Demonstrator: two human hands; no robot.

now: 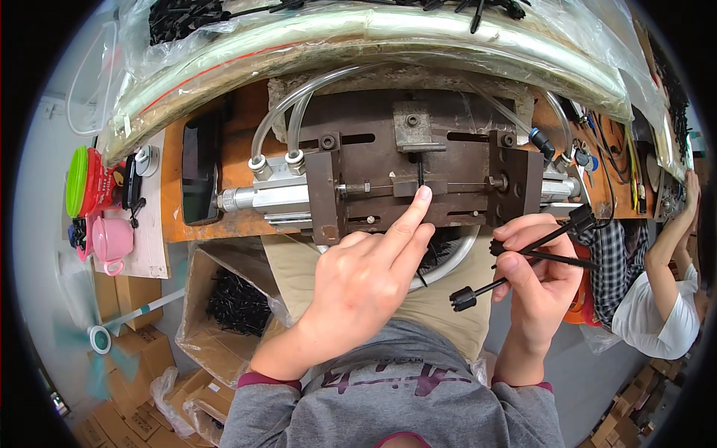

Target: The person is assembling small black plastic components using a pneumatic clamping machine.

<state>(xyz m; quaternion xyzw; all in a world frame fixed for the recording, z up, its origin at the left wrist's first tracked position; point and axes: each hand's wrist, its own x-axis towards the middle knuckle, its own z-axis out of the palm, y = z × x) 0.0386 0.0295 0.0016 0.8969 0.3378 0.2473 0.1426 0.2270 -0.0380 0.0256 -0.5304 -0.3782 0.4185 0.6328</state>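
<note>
This is a small workshop or factory floor. A rusty brown steel press jig (418, 160) with a silver pneumatic cylinder (265, 198) and clear air hoses (280, 112) sits on a worn orange wooden worktop (246, 164). Open cardboard boxes of black plastic parts (235, 302) stand below, and another person (657, 299) works at the same bench.

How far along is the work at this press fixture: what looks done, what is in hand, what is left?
Done: cannot tell; no finished pile is distinguishable. In hand: the left hand presses its index fingertip on a thin black part in the slot of the rusty brown metal fixture; the right hand holds several black plastic rods. Left: those rods, plus a cardboard box of black parts.
</note>
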